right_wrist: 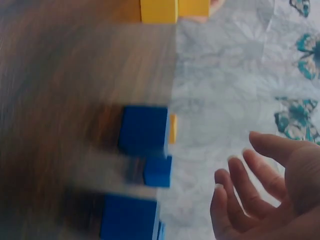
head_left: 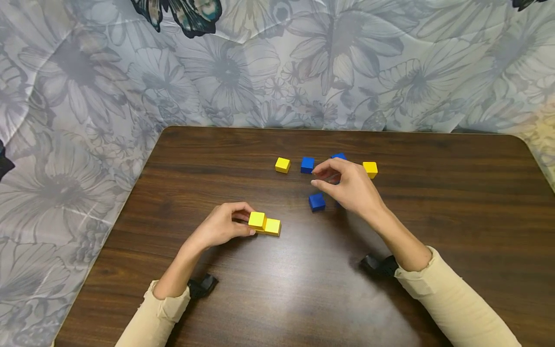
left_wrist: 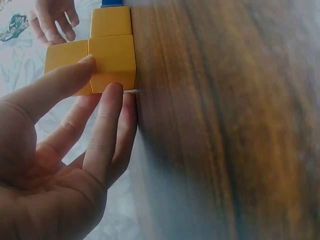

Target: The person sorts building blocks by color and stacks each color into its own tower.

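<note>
Three yellow cubes form a small step: an upper cube (head_left: 257,220) sits on one below it, with a third cube (head_left: 272,227) beside the lower one. My left hand (head_left: 225,224) pinches the stacked end between thumb and fingers. In the left wrist view, the thumb lies near the seam between upper and lower cubes, and the fingertips touch the lower one. My right hand (head_left: 353,185) hovers above the blue cubes, fingers loosely bent and holding nothing. Nearest it are a blue cube (head_left: 307,165) and a closer blue cube (head_left: 317,202); it partly hides others.
A single yellow cube (head_left: 283,165) stands at the back, left of the blue ones. Another yellow cube (head_left: 370,169) is just beyond the right hand. The brown wooden table (head_left: 455,217) ends at a floral cloth (head_left: 338,62) behind.
</note>
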Demonstrator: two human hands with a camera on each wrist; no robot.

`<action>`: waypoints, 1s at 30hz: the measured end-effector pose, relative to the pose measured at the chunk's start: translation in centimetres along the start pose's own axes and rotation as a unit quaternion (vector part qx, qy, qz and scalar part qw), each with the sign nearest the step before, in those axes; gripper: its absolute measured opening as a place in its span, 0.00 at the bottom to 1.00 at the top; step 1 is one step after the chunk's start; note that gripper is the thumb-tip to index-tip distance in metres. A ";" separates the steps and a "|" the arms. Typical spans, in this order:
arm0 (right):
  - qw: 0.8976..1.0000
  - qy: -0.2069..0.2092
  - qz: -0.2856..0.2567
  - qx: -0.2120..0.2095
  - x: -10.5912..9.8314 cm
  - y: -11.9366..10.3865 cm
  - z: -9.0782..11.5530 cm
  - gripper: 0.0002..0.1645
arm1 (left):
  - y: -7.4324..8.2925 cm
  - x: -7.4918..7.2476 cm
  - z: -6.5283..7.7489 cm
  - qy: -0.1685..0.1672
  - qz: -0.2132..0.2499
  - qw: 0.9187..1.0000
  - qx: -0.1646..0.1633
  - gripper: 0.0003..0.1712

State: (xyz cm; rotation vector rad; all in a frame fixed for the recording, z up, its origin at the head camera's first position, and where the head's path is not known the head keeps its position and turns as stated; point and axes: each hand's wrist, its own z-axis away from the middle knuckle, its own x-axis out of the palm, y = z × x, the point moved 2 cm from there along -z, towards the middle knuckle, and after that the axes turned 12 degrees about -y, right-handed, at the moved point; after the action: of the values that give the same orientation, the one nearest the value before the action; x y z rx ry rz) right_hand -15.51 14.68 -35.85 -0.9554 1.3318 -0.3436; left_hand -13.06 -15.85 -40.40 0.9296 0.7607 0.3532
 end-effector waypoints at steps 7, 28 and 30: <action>1.000 0.024 0.007 0.002 -1.6 1.5 0.4 0.11 | 0.0 0.0 0.1 0.001 -0.012 1.000 -0.003 0.19; 0.998 0.055 0.039 0.006 -4.6 5.8 0.8 0.11 | 0.2 0.1 0.1 0.005 -0.011 1.000 0.005 0.19; 0.997 0.055 0.045 0.008 -4.9 6.3 0.8 0.11 | 0.2 0.1 0.1 0.006 -0.014 1.000 0.004 0.19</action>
State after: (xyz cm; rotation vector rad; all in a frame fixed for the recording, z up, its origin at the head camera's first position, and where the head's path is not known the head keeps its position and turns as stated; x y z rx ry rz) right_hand -17.91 22.14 -37.33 -0.8710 1.4662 -0.3418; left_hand -12.94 -15.73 -40.19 0.9246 0.7863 0.3310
